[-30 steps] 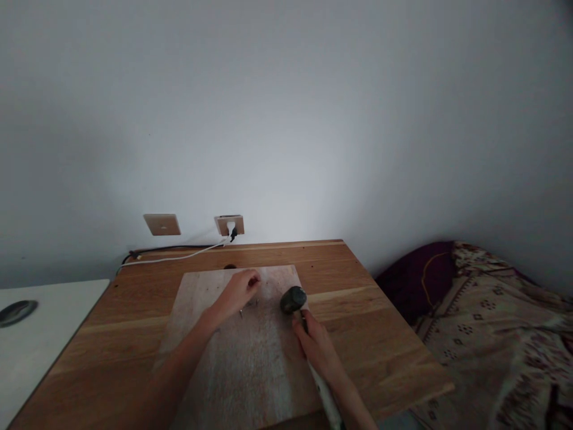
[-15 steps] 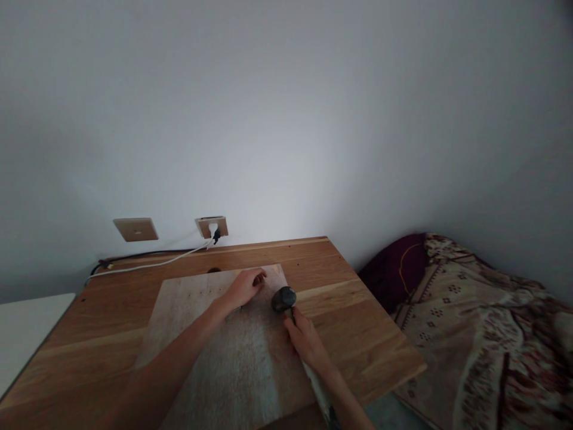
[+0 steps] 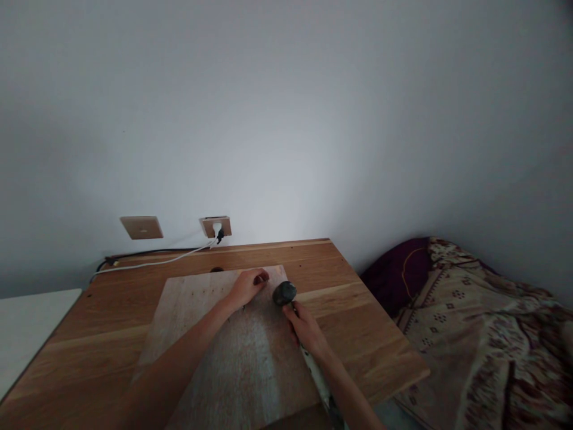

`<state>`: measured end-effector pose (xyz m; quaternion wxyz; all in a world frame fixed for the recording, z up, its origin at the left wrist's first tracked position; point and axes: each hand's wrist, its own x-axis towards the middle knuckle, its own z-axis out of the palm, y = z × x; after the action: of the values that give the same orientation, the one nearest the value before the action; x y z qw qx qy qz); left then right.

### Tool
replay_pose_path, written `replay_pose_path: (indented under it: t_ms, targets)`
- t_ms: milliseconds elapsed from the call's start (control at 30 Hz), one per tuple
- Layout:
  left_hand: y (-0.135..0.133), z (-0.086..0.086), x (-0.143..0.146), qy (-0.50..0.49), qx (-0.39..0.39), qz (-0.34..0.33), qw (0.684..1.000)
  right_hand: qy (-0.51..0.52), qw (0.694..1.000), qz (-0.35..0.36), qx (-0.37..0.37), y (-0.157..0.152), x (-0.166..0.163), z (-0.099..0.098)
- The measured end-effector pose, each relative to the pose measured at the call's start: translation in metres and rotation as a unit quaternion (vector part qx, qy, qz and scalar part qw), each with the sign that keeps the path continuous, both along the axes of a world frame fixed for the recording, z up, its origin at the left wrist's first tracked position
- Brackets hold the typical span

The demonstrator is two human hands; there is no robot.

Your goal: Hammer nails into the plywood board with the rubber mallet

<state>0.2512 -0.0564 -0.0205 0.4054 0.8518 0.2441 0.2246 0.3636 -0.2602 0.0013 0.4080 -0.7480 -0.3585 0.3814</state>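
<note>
A pale, worn wooden board (image 3: 237,370) lies flat on the wooden table. Near its far right corner, my left hand (image 3: 250,285) rests with thumb and fingers pinched together; whatever sits between the fingertips is too small to make out. My right hand (image 3: 305,327) is wrapped around the handle of a hammer just behind its head. The hammer (image 3: 285,293) has a dark, blunt, rounded head and a long light handle running back under my forearm. Its head is just right of my left fingertips, above the board's right edge. Small dark marks run in a row across the board's far left part.
The wooden table (image 3: 358,334) stands against a white wall. A white plug with cables (image 3: 217,229) sits in a wall socket, and the cables trail left along the table's back edge. At right lies patterned bedding (image 3: 465,334) beside a purple cushion (image 3: 398,272). A white surface (image 3: 36,328) adjoins at left.
The hammer head has risen slightly, and more of its handle shows below my right hand. My left hand keeps its place on the board. The whole view has shifted a little.
</note>
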Motion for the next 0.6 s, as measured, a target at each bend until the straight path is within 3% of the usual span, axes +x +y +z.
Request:
replay_pose_path:
  t_ms: [233, 600]
  targets:
    - [0.000, -0.006, -0.001, 0.019, 0.030, -0.008, 0.999, -0.005, 1.000, 0.011, 0.020, 0.026, 0.009, 0.004]
    - [0.001, -0.010, -0.001, -0.059, -0.031, -0.011, 0.998, -0.061, 0.998, 0.017, 0.031, 0.051, 0.005, 0.019]
